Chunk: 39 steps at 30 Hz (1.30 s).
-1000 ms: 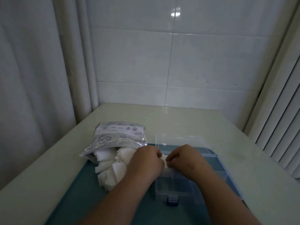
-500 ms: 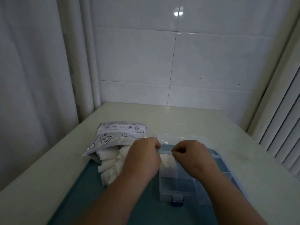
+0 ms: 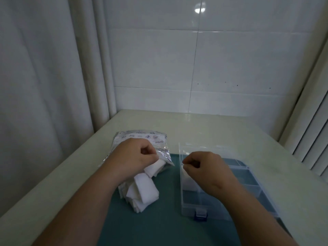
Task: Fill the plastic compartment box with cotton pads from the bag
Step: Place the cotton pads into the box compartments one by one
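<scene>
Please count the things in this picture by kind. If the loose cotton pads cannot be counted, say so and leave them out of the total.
Plastic bag: 1
Compartment box: 1
Teal mat: 1
Hands: 2 (left hand, right hand)
Cotton pads: heaped and overlapping, no sure count
Total: 5, without the pads

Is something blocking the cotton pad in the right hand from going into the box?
Nothing visible does. The right hand pinches the cotton pad directly over the left end of the open box.
</scene>
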{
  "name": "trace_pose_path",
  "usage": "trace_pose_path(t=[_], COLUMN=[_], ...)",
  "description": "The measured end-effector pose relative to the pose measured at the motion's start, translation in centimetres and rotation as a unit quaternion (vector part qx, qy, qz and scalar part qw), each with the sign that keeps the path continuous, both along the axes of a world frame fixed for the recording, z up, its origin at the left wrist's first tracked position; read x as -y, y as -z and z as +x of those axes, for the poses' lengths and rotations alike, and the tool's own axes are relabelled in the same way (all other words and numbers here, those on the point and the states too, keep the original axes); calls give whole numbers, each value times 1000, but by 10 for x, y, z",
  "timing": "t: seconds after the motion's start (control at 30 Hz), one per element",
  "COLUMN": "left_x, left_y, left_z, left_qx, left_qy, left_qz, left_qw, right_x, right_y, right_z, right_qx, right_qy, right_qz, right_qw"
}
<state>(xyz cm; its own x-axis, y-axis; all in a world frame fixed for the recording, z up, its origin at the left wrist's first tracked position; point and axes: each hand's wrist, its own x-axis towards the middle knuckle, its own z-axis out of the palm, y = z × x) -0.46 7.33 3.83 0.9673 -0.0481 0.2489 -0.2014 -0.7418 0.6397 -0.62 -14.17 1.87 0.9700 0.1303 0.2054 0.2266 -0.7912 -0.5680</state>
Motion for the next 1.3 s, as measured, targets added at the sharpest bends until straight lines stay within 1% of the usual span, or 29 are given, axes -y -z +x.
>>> trace_pose_path(t=[0.1, 0.23, 0.33, 0.43, 0.5, 0.57, 0.67, 0.73, 0.8, 0.93, 1.13, 1.3], left_x=[-9, -18, -23, -26, -25, -26, -28, -26, -23, -21, -19, -25], left_y=[2, 0, 2, 7, 9, 9, 8, 9, 11, 19, 12, 11], left_z=[-4, -11, -14, -13, -14, -12, -13, -14, -16, -13, -16, -14], left_qx=[-16, -19, -57, -125, -152, -149, -149, -164, -172, -161, -128, -130], left_qy=[-14, -58, -74, -51, -31, -28, -24, 3, 27, 24, 41, 19], left_qz=[21, 91, 132, 179, 194, 187, 172, 191, 231, 285, 293, 247], left_qw=[1000, 994, 987, 975, 969, 971, 974, 968, 957, 945, 947, 960], right_x=[-8, -17, -25, -35, -40, -42, -42, -41, -40, -39, -36, -35], right_y=[0, -3, -4, -2, -1, 0, 1, 1, 2, 4, 4, 2], right_z=[-4, -11, -16, -19, -21, -22, -22, -21, -21, -20, -17, -19], right_qx=[-4, -10, -9, -16, -14, -6, -6, -11, -16, -18, -19, -32], right_qy=[-14, -49, -73, -105, -124, -136, -137, -137, -142, -139, -116, -130], right_qz=[-3, -22, -48, -71, -109, -136, -133, -128, -128, -125, -96, -106], right_qw=[1000, 999, 996, 992, 986, 981, 982, 982, 981, 982, 988, 985])
